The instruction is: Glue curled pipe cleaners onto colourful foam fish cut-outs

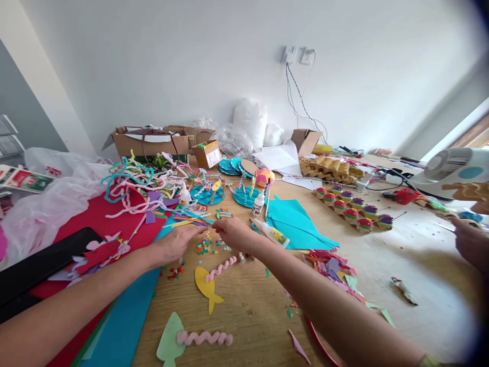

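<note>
Both hands reach to the middle of the table, their fingertips close together above small coloured paper bits (pixel 206 245). My left hand (pixel 179 245) has its fingers stretched out to the right, with nothing visible in them. My right hand (pixel 234 235) is closed, fingertips pinched by the end of narrow blue paper strips (pixel 201 218); what it holds, if anything, is too small to make out. Nearer me lie a yellow paper fish (pixel 206 286) with a pink twisted pipe cleaner (pixel 221 268), and a light green paper fish (pixel 171 339) with another pink pipe cleaner (pixel 204 338).
Glue bottles (pixel 275 234) lie and stand beyond my right hand, near teal paper sheets (pixel 296 224). Pipe cleaners (pixel 133 186) heap at left above red paper (pixel 86 216). Painted egg-carton cups (pixel 349 209) sit at right. Another person's hand (pixel 471 242) is at the far right edge.
</note>
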The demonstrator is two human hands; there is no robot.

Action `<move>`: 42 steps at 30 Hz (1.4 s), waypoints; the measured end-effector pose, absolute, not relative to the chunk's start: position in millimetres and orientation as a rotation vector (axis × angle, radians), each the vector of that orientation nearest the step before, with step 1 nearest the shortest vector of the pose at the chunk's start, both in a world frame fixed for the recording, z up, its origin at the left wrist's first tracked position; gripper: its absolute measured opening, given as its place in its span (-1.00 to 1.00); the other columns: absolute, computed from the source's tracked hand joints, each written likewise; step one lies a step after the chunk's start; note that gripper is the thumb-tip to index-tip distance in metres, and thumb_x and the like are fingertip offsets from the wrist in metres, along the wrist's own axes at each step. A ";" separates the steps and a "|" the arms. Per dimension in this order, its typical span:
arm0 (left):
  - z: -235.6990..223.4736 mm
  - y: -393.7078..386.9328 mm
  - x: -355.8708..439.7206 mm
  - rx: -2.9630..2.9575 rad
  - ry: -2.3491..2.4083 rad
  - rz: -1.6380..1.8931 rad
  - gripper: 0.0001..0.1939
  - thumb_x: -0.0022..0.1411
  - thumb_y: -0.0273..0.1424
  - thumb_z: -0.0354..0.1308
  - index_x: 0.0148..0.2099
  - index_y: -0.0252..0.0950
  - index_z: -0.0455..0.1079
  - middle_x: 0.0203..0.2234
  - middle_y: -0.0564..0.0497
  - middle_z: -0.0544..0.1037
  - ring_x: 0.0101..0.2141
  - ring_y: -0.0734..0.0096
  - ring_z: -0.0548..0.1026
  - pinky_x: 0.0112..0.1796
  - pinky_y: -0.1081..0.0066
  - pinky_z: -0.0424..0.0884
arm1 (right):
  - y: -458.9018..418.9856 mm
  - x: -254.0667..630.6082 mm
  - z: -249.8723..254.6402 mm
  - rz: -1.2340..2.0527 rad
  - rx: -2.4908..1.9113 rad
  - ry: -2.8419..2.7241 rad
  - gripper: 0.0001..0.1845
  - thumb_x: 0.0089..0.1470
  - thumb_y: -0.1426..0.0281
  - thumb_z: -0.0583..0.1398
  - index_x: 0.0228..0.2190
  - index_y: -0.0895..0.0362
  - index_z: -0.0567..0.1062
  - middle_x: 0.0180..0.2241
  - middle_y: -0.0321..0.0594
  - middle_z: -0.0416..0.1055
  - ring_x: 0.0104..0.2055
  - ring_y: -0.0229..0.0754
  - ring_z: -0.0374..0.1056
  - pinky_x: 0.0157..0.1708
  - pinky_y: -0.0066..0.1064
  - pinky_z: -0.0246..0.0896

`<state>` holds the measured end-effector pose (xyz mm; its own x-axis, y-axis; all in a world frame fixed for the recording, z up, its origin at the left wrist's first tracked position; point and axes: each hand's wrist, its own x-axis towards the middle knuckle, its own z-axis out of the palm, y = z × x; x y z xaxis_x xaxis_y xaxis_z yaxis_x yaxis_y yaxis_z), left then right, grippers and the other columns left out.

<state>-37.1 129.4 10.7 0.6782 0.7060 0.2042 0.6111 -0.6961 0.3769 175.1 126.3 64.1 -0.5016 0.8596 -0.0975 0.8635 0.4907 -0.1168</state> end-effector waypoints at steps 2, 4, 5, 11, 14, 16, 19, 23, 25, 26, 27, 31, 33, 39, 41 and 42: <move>7.5 130.1 -32.2 2.636 1.010 0.463 -0.45 0.14 -0.64 -0.16 0.16 -0.26 0.22 0.05 -0.06 0.41 0.04 0.36 0.36 0.04 0.33 0.27 | 124.8 179.2 64.9 -0.239 1.567 2.680 -0.60 0.09 0.51 0.01 -0.06 0.02 0.43 -0.16 -0.29 0.50 -0.14 -0.27 0.41 -0.30 -0.56 0.18; 7.4 130.0 -26.4 2.654 0.965 0.435 -0.47 0.18 -0.63 -0.16 0.18 -0.26 0.19 0.06 -0.07 0.39 0.04 0.35 0.36 0.04 0.33 0.27 | 123.5 184.8 65.9 -0.215 1.588 2.646 -0.64 0.07 0.49 0.04 -0.12 0.03 0.47 -0.17 -0.25 0.51 -0.14 -0.21 0.41 -0.30 -0.53 0.20; 8.5 129.6 -23.4 2.663 0.940 0.423 -0.48 0.20 -0.62 -0.16 0.18 -0.25 0.19 0.08 -0.06 0.38 0.05 0.35 0.35 0.04 0.33 0.27 | 122.8 187.5 66.3 -0.199 1.598 2.625 -0.67 0.06 0.47 0.07 -0.14 0.04 0.49 -0.17 -0.23 0.51 -0.14 -0.18 0.42 -0.31 -0.50 0.21; 16.4 124.9 -12.6 2.711 0.813 0.376 -0.51 0.23 -0.60 -0.13 0.14 -0.14 0.23 0.11 0.04 0.34 0.06 0.34 0.33 0.04 0.33 0.27 | 118.9 188.3 62.7 -0.098 1.563 2.581 -0.75 0.02 0.45 0.15 -0.24 0.09 0.55 -0.21 -0.09 0.52 -0.13 -0.07 0.41 -0.30 -0.45 0.24; 14.3 123.7 -16.7 2.724 0.805 0.370 -0.54 0.27 -0.58 -0.16 0.17 -0.16 0.20 0.09 0.00 0.37 0.06 0.31 0.33 0.03 0.29 0.28 | 121.2 182.8 56.2 -0.060 1.530 2.592 -0.77 0.02 0.45 0.16 -0.25 0.13 0.56 -0.20 -0.04 0.51 -0.13 -0.04 0.42 -0.29 -0.42 0.26; 11.6 123.6 -21.8 2.737 0.803 0.367 -0.53 0.28 -0.57 -0.18 0.19 -0.17 0.18 0.10 -0.02 0.35 0.07 0.30 0.32 0.03 0.28 0.28 | 124.3 180.6 52.4 -0.045 1.515 2.594 -0.77 0.03 0.47 0.14 -0.27 0.15 0.57 -0.23 -0.01 0.52 -0.15 -0.04 0.43 -0.29 -0.40 0.28; 10.3 123.4 -26.9 2.768 0.800 0.394 -0.52 0.28 -0.59 -0.21 0.19 -0.18 0.19 0.09 -0.05 0.36 0.07 0.30 0.31 0.03 0.28 0.28 | 129.1 180.2 49.8 -0.032 1.503 2.596 -0.76 0.01 0.52 0.14 -0.28 0.17 0.57 -0.26 0.01 0.53 -0.17 -0.05 0.44 -0.28 -0.39 0.29; 16.6 120.7 -19.1 2.770 0.723 0.445 -0.53 0.29 -0.58 -0.21 0.19 -0.21 0.19 0.08 -0.06 0.37 0.08 0.32 0.31 0.06 0.30 0.25 | 132.5 181.9 51.4 -0.012 1.508 2.601 -0.74 0.00 0.55 0.13 -0.27 0.18 0.57 -0.27 0.01 0.53 -0.17 -0.04 0.44 -0.28 -0.39 0.29; 18.9 119.8 -11.6 2.765 0.657 0.434 -0.56 0.31 -0.54 -0.18 0.18 -0.21 0.21 0.10 -0.06 0.36 0.08 0.32 0.32 0.07 0.30 0.25 | 132.8 182.9 53.4 0.003 1.517 2.603 -0.75 0.02 0.52 0.13 -0.26 0.17 0.56 -0.25 0.01 0.52 -0.16 -0.03 0.44 -0.28 -0.38 0.29; 18.7 119.9 -8.5 2.768 0.633 0.412 -0.57 0.31 -0.53 -0.16 0.17 -0.20 0.22 0.10 -0.05 0.35 0.07 0.32 0.32 0.07 0.30 0.25 | 132.6 183.6 54.5 0.008 1.522 2.601 -0.76 0.02 0.50 0.14 -0.27 0.17 0.56 -0.25 0.01 0.52 -0.16 -0.03 0.43 -0.28 -0.39 0.29; 17.6 120.4 -6.5 2.776 0.619 0.388 -0.58 0.31 -0.52 -0.14 0.17 -0.18 0.22 0.11 -0.04 0.34 0.08 0.32 0.32 0.06 0.30 0.26 | 132.1 184.5 55.8 0.011 1.527 2.596 -0.77 0.02 0.48 0.15 -0.27 0.16 0.56 -0.24 0.01 0.52 -0.17 -0.04 0.44 -0.29 -0.39 0.29; 9.7 125.4 -11.8 2.800 0.637 0.323 -0.58 0.31 -0.53 -0.14 0.16 -0.15 0.23 0.10 -0.02 0.36 0.09 0.30 0.30 0.07 0.24 0.24 | 127.5 190.5 62.6 0.021 1.555 2.581 -0.78 0.02 0.48 0.15 -0.27 0.15 0.55 -0.24 -0.03 0.52 -0.20 -0.06 0.44 -0.33 -0.42 0.27; 8.4 127.2 -20.0 2.798 0.667 0.324 -0.59 0.32 -0.53 -0.15 0.15 -0.16 0.25 0.08 -0.03 0.38 0.09 0.28 0.30 0.07 0.21 0.24 | 124.0 194.5 67.0 0.030 1.565 2.584 -0.76 0.02 0.51 0.13 -0.26 0.15 0.54 -0.24 -0.05 0.52 -0.19 -0.06 0.44 -0.34 -0.43 0.26; 17.4 121.8 -28.0 2.765 0.669 0.401 -0.60 0.33 -0.53 -0.17 0.15 -0.17 0.23 0.06 -0.06 0.37 0.06 0.32 0.32 0.06 0.26 0.24 | 112.3 203.9 80.4 0.048 1.577 2.610 -0.79 0.03 0.51 0.12 -0.32 0.15 0.54 -0.28 -0.08 0.53 -0.24 -0.09 0.43 -0.37 -0.46 0.19; 19.2 117.8 -20.7 2.771 0.639 0.414 -0.57 0.31 -0.57 -0.18 0.16 -0.19 0.22 0.04 -0.08 0.39 0.05 0.30 0.32 0.05 0.24 0.25 | 107.6 205.2 84.6 0.059 1.588 2.628 -0.79 0.05 0.49 0.09 -0.34 0.14 0.53 -0.28 -0.09 0.52 -0.24 -0.10 0.42 -0.38 -0.46 0.17; 19.4 116.1 -16.6 2.774 0.610 0.406 -0.56 0.29 -0.58 -0.16 0.16 -0.18 0.21 0.04 -0.08 0.39 0.06 0.29 0.32 0.06 0.23 0.24 | 105.0 205.5 86.7 0.062 1.591 2.638 -0.78 0.07 0.48 0.08 -0.34 0.13 0.53 -0.28 -0.10 0.52 -0.24 -0.11 0.42 -0.38 -0.47 0.16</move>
<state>-16.6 116.1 19.4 0.8720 0.4415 0.2113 0.3652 -0.8743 0.3196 205.5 105.0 86.7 -0.4658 0.8844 -0.0308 0.8820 0.4668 0.0654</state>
